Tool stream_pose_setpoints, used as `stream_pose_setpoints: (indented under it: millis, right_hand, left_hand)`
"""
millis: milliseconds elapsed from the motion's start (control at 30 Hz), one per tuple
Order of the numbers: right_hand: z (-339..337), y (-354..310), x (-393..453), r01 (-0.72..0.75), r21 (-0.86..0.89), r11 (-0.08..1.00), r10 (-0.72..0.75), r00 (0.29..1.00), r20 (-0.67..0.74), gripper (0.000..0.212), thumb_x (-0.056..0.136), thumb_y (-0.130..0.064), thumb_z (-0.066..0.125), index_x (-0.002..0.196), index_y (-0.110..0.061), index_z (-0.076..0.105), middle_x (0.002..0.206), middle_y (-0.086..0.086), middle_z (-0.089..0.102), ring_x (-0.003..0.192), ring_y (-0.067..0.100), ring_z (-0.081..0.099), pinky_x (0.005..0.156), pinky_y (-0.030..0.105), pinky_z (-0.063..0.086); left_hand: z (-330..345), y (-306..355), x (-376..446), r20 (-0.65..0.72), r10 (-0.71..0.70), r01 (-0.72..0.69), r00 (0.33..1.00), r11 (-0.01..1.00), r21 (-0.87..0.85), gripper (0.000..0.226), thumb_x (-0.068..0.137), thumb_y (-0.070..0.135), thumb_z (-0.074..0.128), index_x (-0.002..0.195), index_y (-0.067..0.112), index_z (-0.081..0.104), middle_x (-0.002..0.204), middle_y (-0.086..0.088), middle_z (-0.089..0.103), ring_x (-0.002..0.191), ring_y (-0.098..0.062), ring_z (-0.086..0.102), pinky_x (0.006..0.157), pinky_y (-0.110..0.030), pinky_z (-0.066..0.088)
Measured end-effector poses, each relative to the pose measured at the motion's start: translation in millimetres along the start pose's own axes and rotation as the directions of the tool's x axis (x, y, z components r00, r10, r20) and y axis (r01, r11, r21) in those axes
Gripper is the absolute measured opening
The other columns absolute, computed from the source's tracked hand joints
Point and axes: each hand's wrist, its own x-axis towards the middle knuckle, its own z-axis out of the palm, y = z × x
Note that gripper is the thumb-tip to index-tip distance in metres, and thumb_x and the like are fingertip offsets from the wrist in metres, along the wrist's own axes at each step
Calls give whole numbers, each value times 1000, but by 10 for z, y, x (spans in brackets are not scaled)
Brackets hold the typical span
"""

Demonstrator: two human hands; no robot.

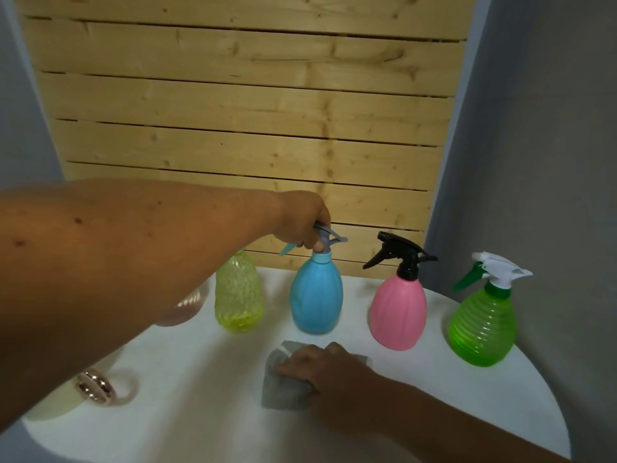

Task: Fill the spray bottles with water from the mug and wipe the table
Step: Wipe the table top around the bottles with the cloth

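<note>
Several spray bottles stand in a row on the white round table (434,412): a yellow one (238,295), a blue one (316,295), a pink one (399,312) with a black head and a green one (482,325) with a white head. My left hand (305,222) grips the grey spray head of the blue bottle from above. My right hand (320,365) lies flat on a grey cloth (283,385) in front of the blue bottle. A cream mug (66,396) with a shiny handle stands at the left, partly hidden by my left arm.
A clear pinkish bottle (187,305) stands left of the yellow one, mostly behind my left arm. A wooden slat panel (250,111) rises behind the table, with grey curtains on both sides. The table's edge curves away at the right.
</note>
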Motion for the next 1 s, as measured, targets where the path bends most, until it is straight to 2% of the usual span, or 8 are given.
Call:
stream_pose_setpoints:
  millis: [200, 367, 567, 667, 767, 833, 900, 1000]
  right_hand:
    - [85, 83, 24, 21, -25, 999, -21, 1000, -9, 74, 89, -12, 52, 155, -39, 30, 155, 1, 37, 133, 36, 41, 109, 49, 35]
    - [74, 48, -47, 24, 36, 999, -20, 995, -99, 67, 98, -5, 48, 158, -31, 31, 163, -4, 31, 142, 28, 32, 110, 25, 20]
    - [132, -109, -11, -60, 82, 995, 74, 981, -182, 56, 102, -10, 41, 156, -26, 35, 159, -3, 38, 135, 27, 38, 108, 26, 23]
    - [152, -253, 93, -174, 5, 985, 171, 960, -221, 42, 103, -11, 39, 144, -19, 45, 143, 7, 51, 123, 33, 48, 103, 38, 35]
    - [203, -322, 207, -212, 67, 975, 222, 940, -257, 26, 99, -5, 41, 121, -7, 54, 116, 18, 57, 109, 39, 54, 85, 44, 38]
    - [163, -369, 237, -221, 52, 974, 227, 938, -263, 22, 99, -6, 43, 118, -6, 55, 112, 19, 57, 108, 38, 56, 82, 41, 36]
    - [65, -459, 232, -217, 10, 976, 212, 939, -270, 24, 101, -7, 41, 121, -5, 54, 116, 18, 58, 113, 36, 56, 82, 36, 32]
    - [-42, -538, 214, -214, -6, 977, 205, 945, -254, 25, 103, -10, 40, 125, -8, 53, 122, 15, 58, 105, 30, 53, 82, 31, 27]
  left_hand:
    - [131, 51, 56, 44, -12, 12, 999, 1000, 13, 15, 95, 19, 73, 108, 12, 72, 79, 6, 64, 80, -15, 60, 63, -24, 43]
    - [146, -8, 12, 38, -36, 39, 999, 997, -66, 20, 95, 19, 75, 113, 10, 74, 89, 1, 71, 86, -17, 63, 71, -26, 48]
    - [159, -39, -103, -32, -54, 50, 998, 992, -117, 53, 89, 30, 82, 137, 20, 62, 121, -2, 65, 110, -21, 60, 91, -28, 45]
    - [-11, -146, -256, -54, -95, 89, 994, 990, -114, 83, 81, 35, 88, 153, 27, 45, 144, 0, 56, 128, -22, 55, 97, -27, 40]
    - [-193, -355, -431, -40, -187, 187, 982, 982, 0, 89, 78, 30, 91, 154, 29, 44, 147, 5, 52, 111, -21, 64, 92, -36, 53]
    - [-244, -525, -521, 9, -245, 243, 970, 966, 88, 90, 77, 24, 92, 154, 24, 44, 148, 1, 53, 108, -24, 68, 95, -46, 59]
    - [-242, -648, -622, 57, -286, 280, 956, 955, 96, 84, 81, 15, 89, 153, 15, 45, 145, -7, 58, 119, -26, 66, 98, -37, 54]
    - [-176, -766, -695, 42, -288, 274, 957, 940, 204, 41, 90, 15, 79, 128, 13, 64, 112, -2, 69, 93, -23, 61, 77, -28, 42]
